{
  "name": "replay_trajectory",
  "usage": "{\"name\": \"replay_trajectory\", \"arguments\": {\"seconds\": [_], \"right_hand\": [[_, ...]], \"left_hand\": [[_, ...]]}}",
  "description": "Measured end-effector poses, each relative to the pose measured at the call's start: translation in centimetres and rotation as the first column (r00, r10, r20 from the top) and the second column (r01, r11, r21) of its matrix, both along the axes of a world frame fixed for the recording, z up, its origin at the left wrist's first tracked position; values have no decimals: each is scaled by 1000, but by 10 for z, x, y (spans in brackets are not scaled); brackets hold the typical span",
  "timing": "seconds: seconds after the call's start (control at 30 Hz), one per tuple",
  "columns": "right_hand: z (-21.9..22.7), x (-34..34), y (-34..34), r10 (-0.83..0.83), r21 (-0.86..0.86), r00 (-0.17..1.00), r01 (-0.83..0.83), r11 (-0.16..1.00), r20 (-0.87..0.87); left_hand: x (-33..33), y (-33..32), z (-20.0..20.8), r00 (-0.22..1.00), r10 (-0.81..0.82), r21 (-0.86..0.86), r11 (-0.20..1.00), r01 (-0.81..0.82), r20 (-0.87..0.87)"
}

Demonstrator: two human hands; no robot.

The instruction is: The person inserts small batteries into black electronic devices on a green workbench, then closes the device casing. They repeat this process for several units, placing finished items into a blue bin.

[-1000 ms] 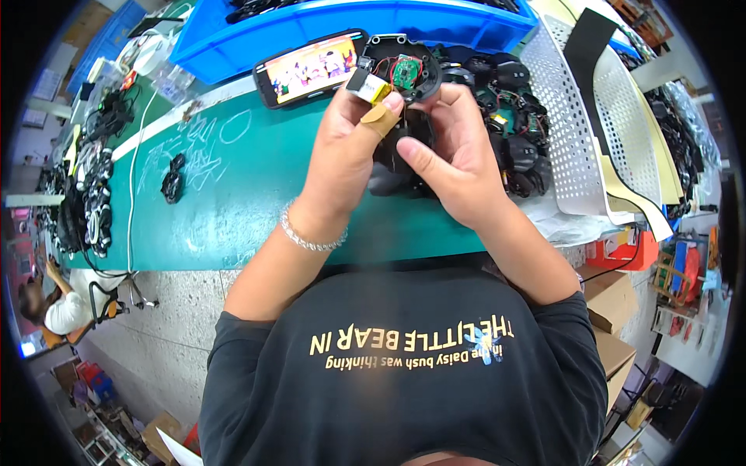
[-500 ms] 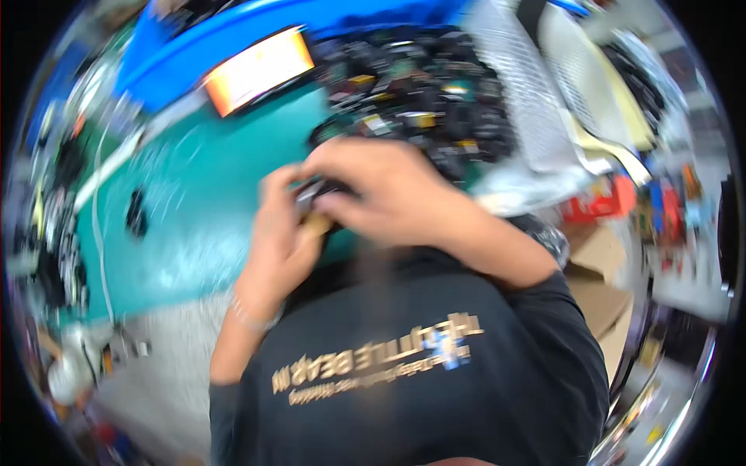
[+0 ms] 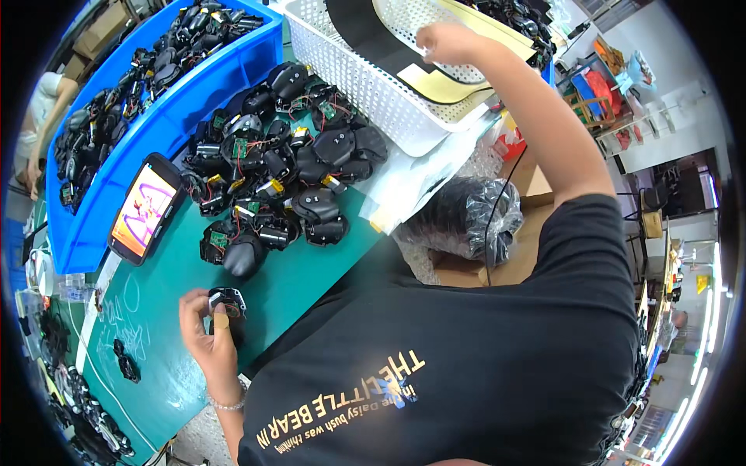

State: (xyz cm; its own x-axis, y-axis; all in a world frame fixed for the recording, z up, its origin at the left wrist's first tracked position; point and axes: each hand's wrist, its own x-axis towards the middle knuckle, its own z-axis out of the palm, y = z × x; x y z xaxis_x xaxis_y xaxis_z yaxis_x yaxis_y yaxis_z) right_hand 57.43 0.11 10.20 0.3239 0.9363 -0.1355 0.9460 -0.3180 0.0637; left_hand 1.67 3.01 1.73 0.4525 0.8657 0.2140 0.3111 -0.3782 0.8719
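Note:
My left hand (image 3: 206,334) is closed on a small black plastic housing (image 3: 228,300) with a silvery part, just above the green table mat. A tan bandage wraps its thumb. My right hand (image 3: 451,43) is stretched out over a white perforated basket (image 3: 373,93), fingers bent together beside a curved sheet there; whatever they pinch, if anything, is too small to make out. In the basket lie a black curved strip (image 3: 369,35) and a pale yellow sheet (image 3: 435,84). Beyond my left hand is a pile of black device halves (image 3: 268,167) with green circuit boards, red wires and yellow-taped parts.
A lit phone (image 3: 145,210) leans against a long blue bin (image 3: 233,85) full of similar black parts. Small black pieces (image 3: 126,361) lie on the green mat (image 3: 167,311) at left. Plastic-wrapped black goods (image 3: 466,217) stand by a cardboard box. Another person's arm (image 3: 50,124) shows far left.
My hands, together on a dark part before, are now apart. The left keeps the housing near the mat, while the right has reached far right to the basket. The view has shifted.

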Motion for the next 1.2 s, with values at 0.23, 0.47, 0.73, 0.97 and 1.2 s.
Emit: {"name": "replay_trajectory", "arguments": {"seconds": [0.23, 0.47, 0.73, 0.97, 1.2], "right_hand": [[-60, 26, 25, -59, -358, 976, 134, 924, 211], [-50, 9, 29, 9, -358, 975, 73, 931, 222], [-57, 27, 27, -100, -205, 982, 132, 970, 163], [-60, 43, 31, -275, 148, 961, 274, 950, -16], [-57, 55, 30, -209, 402, 803, 481, 779, -558]], "left_hand": [[-3, -3, 1, 994, 59, 145, 988, -45, -92], [-10, -13, 1, 937, 165, -212, 972, -102, 308], [-17, -13, -1, 848, 203, -402, 916, 13, 490], [-16, -17, 0, 871, 196, -373, 928, -16, 451], [-9, -16, 3, 870, 216, -361, 931, -48, 443]]}}
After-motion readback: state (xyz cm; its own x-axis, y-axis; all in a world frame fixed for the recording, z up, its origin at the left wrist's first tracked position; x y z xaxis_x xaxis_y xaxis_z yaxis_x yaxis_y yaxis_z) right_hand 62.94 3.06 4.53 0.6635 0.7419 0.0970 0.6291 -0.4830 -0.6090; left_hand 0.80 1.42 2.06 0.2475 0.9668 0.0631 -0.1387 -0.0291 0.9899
